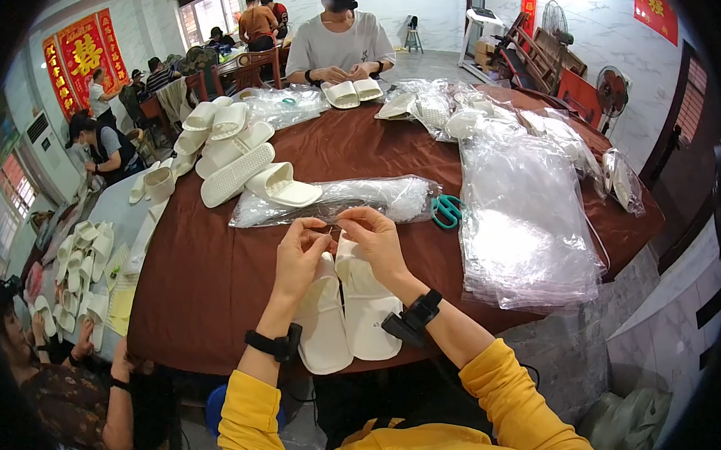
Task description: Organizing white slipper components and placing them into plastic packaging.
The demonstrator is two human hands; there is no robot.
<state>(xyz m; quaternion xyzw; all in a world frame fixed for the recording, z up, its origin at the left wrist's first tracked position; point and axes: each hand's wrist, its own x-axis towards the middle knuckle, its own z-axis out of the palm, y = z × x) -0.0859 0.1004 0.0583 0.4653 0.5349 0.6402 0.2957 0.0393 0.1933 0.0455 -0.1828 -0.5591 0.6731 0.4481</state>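
Observation:
A pair of cream slippers, the left slipper (324, 339) and the right slipper (373, 325), lies side by side at the table's near edge, heels toward me. Over their toe ends my left hand (301, 256) and my right hand (371, 242) are both closed in a pinch, close together. Something thin seems to run between the fingertips, too fine to make out. Just beyond my hands rests a clear plastic packet (359, 201) with white strands inside. Teal-handled scissors (447, 211) lie at its right end.
Loose slippers (241, 170) are piled at the left. A stack of clear plastic bags (529, 226) covers the right side of the brown tablecloth (211, 304), with bagged slippers (468, 112) behind. Across the table a person (341, 49) handles another pair; a co-worker (70, 398) sits left.

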